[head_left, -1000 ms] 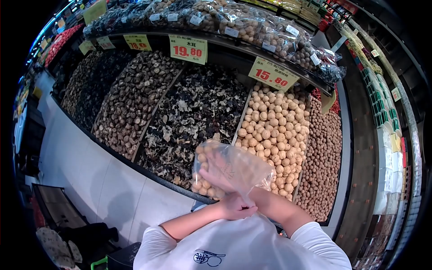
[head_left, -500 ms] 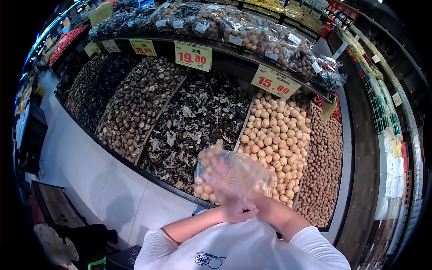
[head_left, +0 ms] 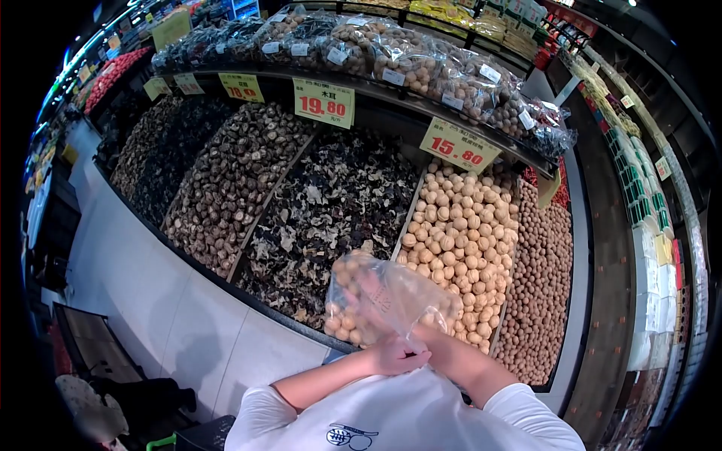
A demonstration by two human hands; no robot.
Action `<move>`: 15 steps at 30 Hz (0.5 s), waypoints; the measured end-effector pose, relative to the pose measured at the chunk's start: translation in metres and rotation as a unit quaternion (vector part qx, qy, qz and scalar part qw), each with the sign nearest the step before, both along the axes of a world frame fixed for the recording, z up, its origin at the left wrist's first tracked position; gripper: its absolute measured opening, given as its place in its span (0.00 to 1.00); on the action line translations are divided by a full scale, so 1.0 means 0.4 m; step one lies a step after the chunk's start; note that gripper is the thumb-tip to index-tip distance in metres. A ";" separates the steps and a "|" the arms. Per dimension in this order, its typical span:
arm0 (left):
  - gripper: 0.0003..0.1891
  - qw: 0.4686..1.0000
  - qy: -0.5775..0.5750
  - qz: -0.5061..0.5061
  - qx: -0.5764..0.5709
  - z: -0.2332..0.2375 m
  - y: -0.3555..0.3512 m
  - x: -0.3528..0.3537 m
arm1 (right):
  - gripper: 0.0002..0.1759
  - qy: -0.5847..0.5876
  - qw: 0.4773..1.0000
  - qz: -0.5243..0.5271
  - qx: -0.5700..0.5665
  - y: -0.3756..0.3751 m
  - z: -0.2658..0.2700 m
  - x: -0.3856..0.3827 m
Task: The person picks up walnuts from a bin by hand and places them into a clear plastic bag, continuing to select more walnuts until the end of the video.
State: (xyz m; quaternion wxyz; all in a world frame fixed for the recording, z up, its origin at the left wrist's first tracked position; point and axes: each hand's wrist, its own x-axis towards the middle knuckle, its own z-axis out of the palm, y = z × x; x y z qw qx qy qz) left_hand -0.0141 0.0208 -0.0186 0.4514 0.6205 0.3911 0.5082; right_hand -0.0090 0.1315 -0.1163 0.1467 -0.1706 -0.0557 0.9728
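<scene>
A clear plastic bag with several pale walnuts gathered in its left part hangs over the front of the bins. My left hand is closed around the bag's mouth, close to my chest. From the right, my other forearm passes into that mouth, and my right hand is inside the bag, blurred by the plastic. Its fingers look stretched out near the walnuts, with nothing clearly gripped. Behind the bag lie the bin of loose walnuts and the bin of dried black fungus.
Dried mushrooms fill a bin on the left, and small brown nuts one on the right. Bagged goods line a shelf above, with price signs along its edge. A dark bin rim borders the tiled floor.
The view has shifted slightly, so the bins sit a little lower. My right hand has moved slightly inside the bag; my left hand keeps its hold.
</scene>
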 end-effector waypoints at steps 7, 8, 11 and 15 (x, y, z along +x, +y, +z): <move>0.17 1.000 -0.011 0.011 -0.016 -0.015 -0.005 0.010 | 0.24 0.080 0.995 0.020 0.061 -0.003 0.050 0.000; 0.17 1.000 -0.013 0.006 -0.022 -0.023 -0.005 0.011 | 0.24 0.081 0.994 0.054 0.054 0.000 0.073 0.001; 0.17 0.999 -0.013 0.007 -0.042 -0.008 -0.009 0.010 | 0.25 0.027 0.991 0.104 -0.081 0.022 0.001 -0.004; 0.18 0.999 -0.026 0.006 -0.037 -0.014 -0.005 0.008 | 0.24 0.075 0.995 0.037 -0.060 -0.016 0.021 0.009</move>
